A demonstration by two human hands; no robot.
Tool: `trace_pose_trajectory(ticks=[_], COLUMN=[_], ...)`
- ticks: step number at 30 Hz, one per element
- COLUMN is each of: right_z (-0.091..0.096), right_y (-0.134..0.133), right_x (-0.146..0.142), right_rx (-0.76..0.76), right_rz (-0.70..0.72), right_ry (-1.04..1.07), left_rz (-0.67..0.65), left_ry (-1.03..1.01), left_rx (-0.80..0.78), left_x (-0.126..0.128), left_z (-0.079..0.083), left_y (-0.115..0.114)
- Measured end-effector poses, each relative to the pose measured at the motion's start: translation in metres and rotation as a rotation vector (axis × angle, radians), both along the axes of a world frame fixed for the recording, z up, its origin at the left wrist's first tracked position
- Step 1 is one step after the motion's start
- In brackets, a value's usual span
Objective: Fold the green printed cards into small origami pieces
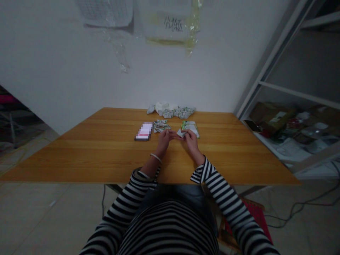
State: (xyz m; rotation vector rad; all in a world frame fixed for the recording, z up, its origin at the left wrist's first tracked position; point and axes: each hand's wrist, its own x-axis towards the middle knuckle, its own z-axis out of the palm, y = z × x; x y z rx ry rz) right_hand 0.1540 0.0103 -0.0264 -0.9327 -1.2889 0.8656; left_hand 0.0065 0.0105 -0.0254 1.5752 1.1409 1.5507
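Observation:
My right hand pinches a small folded piece of white printed paper between thumb and fingers. My left hand is beside it, its fingers stretched out to the right, towards the underside of the paper; whether they touch it I cannot tell. Just behind my right hand lies a flat stack of green-and-white printed sheets, partly covered by that hand. Beyond my left hand sit several folded paper pieces in a loose heap.
A row of crumpled or folded printed papers lies along the wall. A phone with a blurred screen rests left of my hands on the wooden table. Another dark phone is at the right edge, near a cluttered shelf.

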Motion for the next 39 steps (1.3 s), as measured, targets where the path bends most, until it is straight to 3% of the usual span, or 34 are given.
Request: trace_pose_trajectory(ticks=[11, 18, 23, 30, 39], right_z=[0.004, 0.009, 0.010, 0.009, 0.004], right_y=[-0.002, -0.002, -0.008, -0.003, -0.004], right_x=[0.011, 0.016, 0.018, 0.017, 0.005], right_rx=[0.066, 0.049, 0.077, 0.114, 0.017], right_rz=[0.035, 0.174, 0.272, 0.184, 0.036], right_ry=[-0.153, -0.142, -0.184, -0.181, -0.074], left_rz=[-0.162, -0.054, -0.086, -0.124, -0.073], left_ry=[0.236, 0.219, 0.159, 0.106, 0.019], left_rx=[0.146, 0.126, 0.102, 0.084, 0.052], left_x=[-0.012, -0.018, -0.021, -0.017, -0.004], left_z=[0.021, 0.016, 0.019, 0.021, 0.013], left_y=[-0.015, -0.008, -0.008, -0.012, -0.013])
